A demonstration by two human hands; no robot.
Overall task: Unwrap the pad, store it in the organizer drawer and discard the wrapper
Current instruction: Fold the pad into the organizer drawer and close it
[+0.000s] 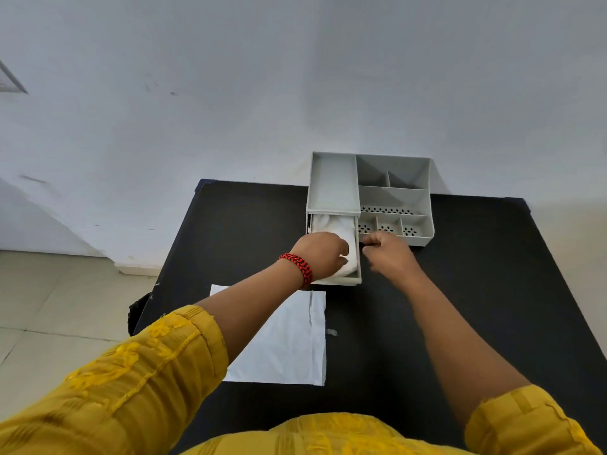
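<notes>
A grey organizer (394, 195) stands at the far side of the black table. Its lower left drawer (356, 277) is pulled out toward me. A white pad (331, 224) lies inside the drawer. My left hand (320, 254), with a red and black bracelet at the wrist, rests on the pad in the drawer, fingers curled over it. My right hand (387, 254) is curled shut just right of the drawer's side wall; whether it touches the wall is unclear. The flat white wrapper (289, 343) lies on the table in front of the drawer, partly under my left forearm.
The black table (476, 290) has bare surface right of the organizer and wrapper. A small pale scrap (331, 332) lies beside the wrapper's right edge. A dark object (139, 310) sits off the table's left edge above the tiled floor. A white wall is behind.
</notes>
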